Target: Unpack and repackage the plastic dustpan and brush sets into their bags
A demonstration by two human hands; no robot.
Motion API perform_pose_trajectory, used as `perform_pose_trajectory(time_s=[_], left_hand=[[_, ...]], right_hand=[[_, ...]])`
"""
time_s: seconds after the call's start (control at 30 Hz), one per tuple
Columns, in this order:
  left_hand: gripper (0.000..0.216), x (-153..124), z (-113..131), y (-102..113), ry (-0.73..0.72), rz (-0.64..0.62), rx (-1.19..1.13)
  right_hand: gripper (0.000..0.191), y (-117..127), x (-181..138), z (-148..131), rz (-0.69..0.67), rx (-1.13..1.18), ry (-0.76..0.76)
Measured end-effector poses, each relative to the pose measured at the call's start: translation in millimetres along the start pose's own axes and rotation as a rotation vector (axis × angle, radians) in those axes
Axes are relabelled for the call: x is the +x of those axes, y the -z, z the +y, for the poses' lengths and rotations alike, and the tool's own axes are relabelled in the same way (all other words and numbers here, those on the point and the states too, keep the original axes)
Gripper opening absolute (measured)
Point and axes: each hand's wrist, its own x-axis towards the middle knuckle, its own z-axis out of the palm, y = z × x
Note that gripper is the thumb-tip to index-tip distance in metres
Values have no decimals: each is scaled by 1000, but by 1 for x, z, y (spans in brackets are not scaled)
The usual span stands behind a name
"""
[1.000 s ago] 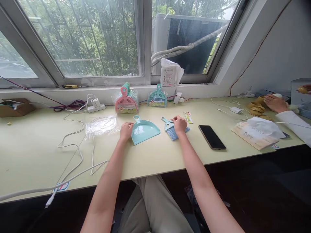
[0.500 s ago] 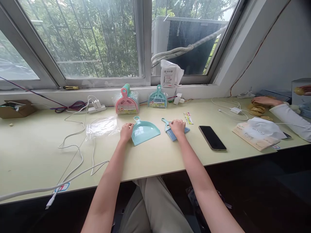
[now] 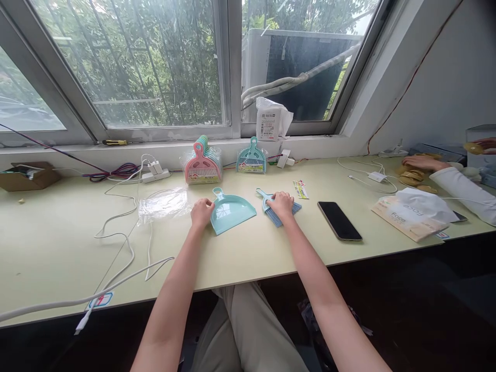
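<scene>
A light teal dustpan lies on the table in front of me, its looped handle pointing toward the window. My left hand grips its left edge, fingers closed there. To the right lies a small hand brush with a teal handle and blue bristles. My right hand is closed over the brush where handle and bristles meet, hiding part of it. Just beyond that hand lies a printed label card. A crumpled clear plastic bag is left of my left hand.
Packed dustpan sets, pink in front and teal, stand by the windowsill. A phone and a tissue pack lie to the right. White cables cross the left side. Another person's hand is at far right.
My right hand and the brush have shifted very slightly left. The dustpan stays in place under my left hand.
</scene>
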Motion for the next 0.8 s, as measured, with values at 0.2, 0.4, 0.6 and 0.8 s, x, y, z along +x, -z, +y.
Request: perform_pose_trajectory(time_s=[0.2, 0.4, 0.6, 0.8], left_hand=[[22, -4, 8, 0, 12, 11, 84], [22, -19, 26, -10, -201, -29, 120], [20, -42, 49, -26, -722, -126, 151], [25, -42, 49, -20, -848, -48, 204]], right_hand=[[18, 4, -6, -15, 66, 166, 52], [12, 2, -23, -41, -4, 210, 218], [16, -4, -31, -49, -139, 222, 319], [19, -1, -28, -45, -180, 275, 347]])
